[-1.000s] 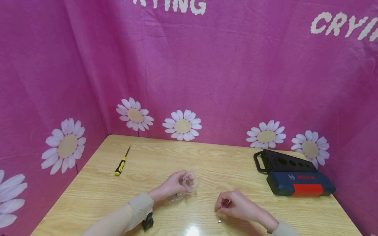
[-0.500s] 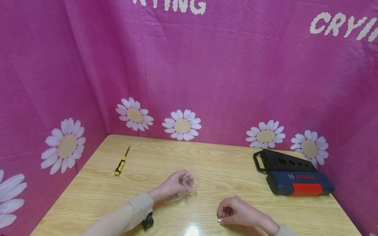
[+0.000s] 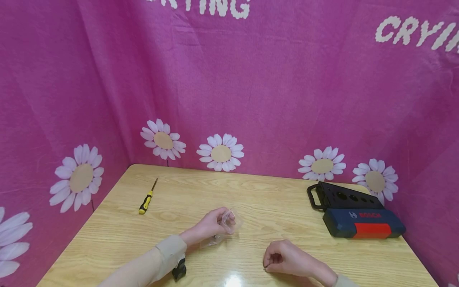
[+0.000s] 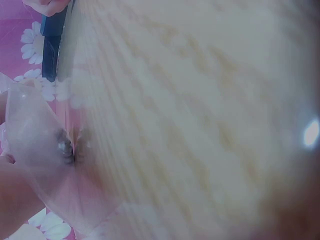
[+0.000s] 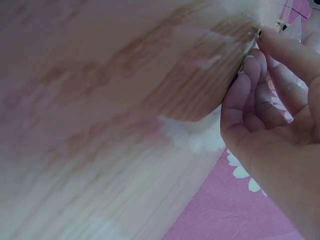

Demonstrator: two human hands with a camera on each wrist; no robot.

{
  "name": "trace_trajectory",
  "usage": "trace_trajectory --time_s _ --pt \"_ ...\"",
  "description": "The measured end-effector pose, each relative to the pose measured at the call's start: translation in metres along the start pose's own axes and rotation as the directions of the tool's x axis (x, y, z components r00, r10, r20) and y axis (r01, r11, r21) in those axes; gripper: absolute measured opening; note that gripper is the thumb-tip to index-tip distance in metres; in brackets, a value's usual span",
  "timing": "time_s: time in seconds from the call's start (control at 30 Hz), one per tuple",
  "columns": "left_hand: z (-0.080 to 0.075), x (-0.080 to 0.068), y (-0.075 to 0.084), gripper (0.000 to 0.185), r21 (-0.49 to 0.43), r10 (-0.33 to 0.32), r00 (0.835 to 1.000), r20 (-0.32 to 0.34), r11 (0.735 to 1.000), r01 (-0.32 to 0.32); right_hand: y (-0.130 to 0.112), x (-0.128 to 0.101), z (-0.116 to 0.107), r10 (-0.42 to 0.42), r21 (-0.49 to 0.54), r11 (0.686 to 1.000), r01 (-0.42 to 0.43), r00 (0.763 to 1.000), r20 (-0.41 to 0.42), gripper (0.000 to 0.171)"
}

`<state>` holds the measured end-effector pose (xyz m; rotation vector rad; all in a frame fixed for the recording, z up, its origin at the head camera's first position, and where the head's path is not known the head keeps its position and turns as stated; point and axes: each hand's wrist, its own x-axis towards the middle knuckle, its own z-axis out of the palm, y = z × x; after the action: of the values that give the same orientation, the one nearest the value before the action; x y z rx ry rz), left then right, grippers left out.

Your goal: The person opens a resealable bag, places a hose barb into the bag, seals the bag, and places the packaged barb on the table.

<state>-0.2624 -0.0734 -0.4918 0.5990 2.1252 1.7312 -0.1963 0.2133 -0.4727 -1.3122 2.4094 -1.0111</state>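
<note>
Cloth, magenta, printed with daisies and lettering: hangs round the table from nine o'clock, through twelve, to three.

Screwdriver, yellow and black: lies at ten o'clock, blade toward one, well apart from both hands.

Left sleeve, pale: enters from seven o'clock. Black wrist mount beneath its cuff.

Left hand: near the table's middle, fingers curled, pinching the bag. Place and grip unchanged over the last second.

Bag, clear: held at its upper part by the left hand, slack part trailing toward seven o'clock. Metal bits show through it in the left wrist view, too blurred to name or count.

Right hand: at four o'clock, fingers curled, tips low over the table; the bag lies at ten o'clock from it.

Small piece, metallic: at the right fingertips in the right wrist view, mostly hidden, apparently pinched. Changed: a second ago it lay loose beneath that hand; now the head view no longer shows it on the wood. Judged from this, the grip on it is made, though whether it has left the surface cannot be told.

Case, dark blue, red clasp, Bosch lettering: at three o'clock, untouched.

Holder, black, holed: just beyond the case, at its eleven o'clock.
</note>
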Motion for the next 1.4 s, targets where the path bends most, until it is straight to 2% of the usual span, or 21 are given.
trace_trajectory --time_s 0.17,0.3,0.5,0.73,0.87,1.23,1.4 --pt "-0.001 -0.002 0.000 0.029 0.003 0.024 1.000 0.003 1.000 -0.024 -0.002 0.006 -0.002 0.061 0.039 0.997 -0.062 0.998 0.016 0.002" --pt "-0.003 -0.003 -0.001 0.029 0.013 0.064 0.998 0.024 0.998 -0.064 -0.006 0.014 -0.006 0.080 0.049 0.996 -0.079 0.997 -0.013 0.002" --pt "-0.001 -0.002 0.002 0.032 0.025 0.023 1.000 0.006 0.999 -0.024 -0.010 0.029 -0.018 0.071 -0.041 0.996 -0.075 0.993 -0.098 0.007" --pt "0.002 -0.002 0.004 0.031 0.015 0.018 1.000 -0.018 1.000 -0.018 -0.014 0.050 -0.036 0.121 -0.103 0.985 -0.142 0.975 -0.184 0.007" --pt "0.002 -0.002 0.005 0.031 0.028 0.005 1.000 -0.027 1.000 -0.004 -0.015 0.064 -0.042 0.111 -0.147 0.978 -0.145 0.969 -0.220 0.009" --pt "0.002 -0.004 0.006 0.030 -0.015 0.013 1.000 0.016 1.000 -0.013 -0.024 0.100 -0.040 0.055 -0.195 0.976 -0.099 0.974 -0.218 0.005" --pt "0.001 -0.005 0.006 0.029 0.014 0.007 1.000 0.023 1.000 -0.007 -0.028 0.113 -0.037 0.056 -0.176 0.980 -0.092 0.978 -0.199 0.002"
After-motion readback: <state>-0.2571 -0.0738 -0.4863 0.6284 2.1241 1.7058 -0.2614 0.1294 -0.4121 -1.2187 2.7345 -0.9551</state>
